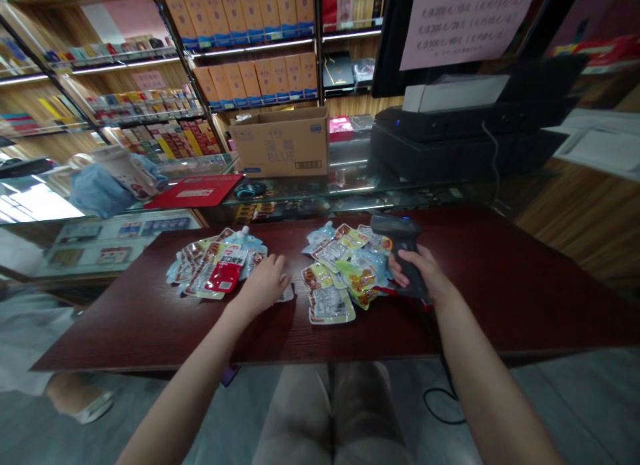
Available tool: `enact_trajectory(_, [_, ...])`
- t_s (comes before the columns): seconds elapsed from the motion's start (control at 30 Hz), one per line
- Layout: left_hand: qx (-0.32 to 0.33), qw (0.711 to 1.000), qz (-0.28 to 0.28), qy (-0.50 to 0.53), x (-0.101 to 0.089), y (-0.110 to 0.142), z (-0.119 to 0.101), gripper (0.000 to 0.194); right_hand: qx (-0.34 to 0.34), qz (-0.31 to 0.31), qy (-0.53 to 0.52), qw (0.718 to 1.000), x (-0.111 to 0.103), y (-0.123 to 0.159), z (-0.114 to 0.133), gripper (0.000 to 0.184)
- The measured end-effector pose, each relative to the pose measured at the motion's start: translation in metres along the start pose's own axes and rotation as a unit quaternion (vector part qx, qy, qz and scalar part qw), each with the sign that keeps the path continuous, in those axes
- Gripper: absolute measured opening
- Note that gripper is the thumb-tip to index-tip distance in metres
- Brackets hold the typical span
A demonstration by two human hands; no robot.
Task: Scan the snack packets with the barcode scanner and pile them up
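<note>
My right hand (425,271) is wrapped round the handle of a black barcode scanner (397,230), which is held upright over the right end of a heap of shiny snack packets (333,301). Between the two heaps, my left hand (265,281) has its fingers curled down on a packet (287,293); only a pale edge of that packet shows, the rest being hidden under the hand. Just left of this hand lies another heap of packets, with a red and white packet (227,270) on top and light blue spouted pouches (245,240) behind.
Both heaps rest on a dark red wooden table (200,345). Behind it, a glass counter carries a cardboard box (280,145), a red folder (197,190), a mouse (251,189) and a black register (465,145). The scanner's cable (443,358) hangs off the front edge. At the left, a person's leg (70,391) shows.
</note>
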State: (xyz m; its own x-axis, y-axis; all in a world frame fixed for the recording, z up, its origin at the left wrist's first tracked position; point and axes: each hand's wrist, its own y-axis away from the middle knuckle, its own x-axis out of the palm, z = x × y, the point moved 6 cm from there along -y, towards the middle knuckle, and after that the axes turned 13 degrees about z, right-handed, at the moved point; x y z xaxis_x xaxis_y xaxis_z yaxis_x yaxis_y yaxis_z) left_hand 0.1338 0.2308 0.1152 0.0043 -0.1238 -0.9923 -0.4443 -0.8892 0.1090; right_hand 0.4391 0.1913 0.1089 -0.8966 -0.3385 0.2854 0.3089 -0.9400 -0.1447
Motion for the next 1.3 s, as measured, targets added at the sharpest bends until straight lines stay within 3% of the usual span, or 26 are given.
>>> enact_trajectory(0.07, [-0.003, 1.0, 0.026, -0.01, 0.016, 0.022, 0.015, 0.025, -0.002, 0.0, -0.005, 1.0, 0.0, 0.0, 0.0, 0.023])
enact_trajectory(0.23, [-0.063, 0.997, -0.03, -0.028, 0.037, 0.045, 0.049, 0.035, 0.0, 0.003, -0.008, 1.0, -0.002, 0.0, -0.003, 0.021])
enact_trajectory(0.47, [-0.084, 0.992, -0.073, -0.061, 0.029, 0.048, 0.067, 0.036, 0.007, 0.003, -0.008, 1.0, -0.003, -0.001, -0.004, 0.026])
enact_trajectory(0.67, [-0.134, 0.978, -0.069, -0.144, 0.014, 0.051, 0.05, 0.037, 0.006, -0.005, 0.009, 1.0, -0.003, -0.001, -0.002, 0.029])
enact_trajectory(0.8, [-0.071, 0.987, -0.096, -0.108, -0.007, 0.022, 0.012, 0.035, 0.008, -0.004, 0.004, 1.0, -0.002, -0.001, -0.003, 0.028])
enact_trajectory(0.9, [-0.008, 0.996, -0.087, 0.001, -0.014, -0.024, -0.018, 0.032, 0.005, -0.008, 0.001, 1.0, -0.003, -0.001, -0.004, 0.028])
enact_trajectory(1.0, [0.02, 0.995, -0.041, 0.092, -0.007, -0.072, -0.037, 0.037, -0.001, -0.014, 0.007, 1.0, -0.005, -0.001, -0.004, 0.028])
enact_trajectory(1.13, [0.03, 0.989, -0.016, 0.146, 0.006, -0.104, -0.041, 0.043, -0.001, -0.009, 0.014, 1.0, -0.005, -0.002, -0.004, 0.029])
enact_trajectory(1.3, [0.073, 0.969, -0.027, 0.235, 0.016, -0.112, -0.035, 0.033, 0.007, -0.006, 0.002, 1.0, -0.002, -0.002, -0.004, 0.028])
